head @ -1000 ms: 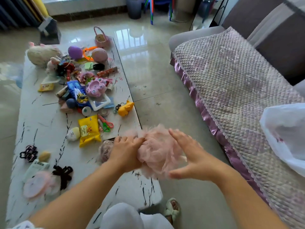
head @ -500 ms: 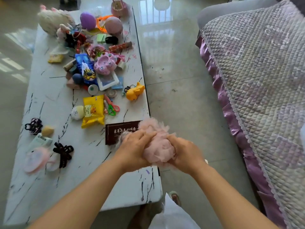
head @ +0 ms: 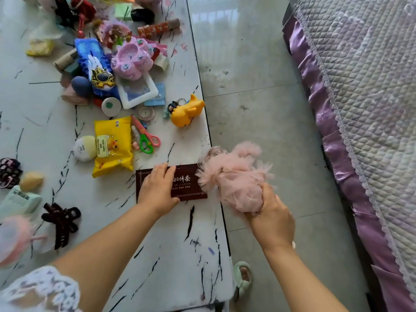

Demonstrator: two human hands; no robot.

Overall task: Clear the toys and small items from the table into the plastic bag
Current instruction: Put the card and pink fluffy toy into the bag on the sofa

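A head-worn camera looks down on a white marble-patterned table [head: 175,255] crowded with toys. The person's right hand [head: 271,218] is curled tightly around a bunched pink tulle toy [head: 236,179], held just past the table's right edge, above the floor, probably gathered small so it will slip into a bag. The left hand [head: 157,188] lies on a flat dark red box [head: 191,188] near that same edge, fingers fairly straight along its top and the thumb at its near side; whether it is gripping or only pressing cannot be told. It is likely steadying the box or about to lift it next.

Farther along the table sit a yellow packet of wipes [head: 112,147], pink-and-green scissors [head: 145,137] and a yellow duck toy [head: 188,111] close to the right edge, with a denser heap of pink and blue toys beyond. On the near left lie a dark hair clip [head: 62,221] and a pale green item.

No plastic bag is visible (it must be somewhere outside the frame). To the right, a strip of bare tiled floor [head: 258,97] separates the table from a sofa with a quilted purple cover [head: 371,109], leaving open room for the right arm to swing, while the box's nearness to the edge should make it easy to slide off and catch
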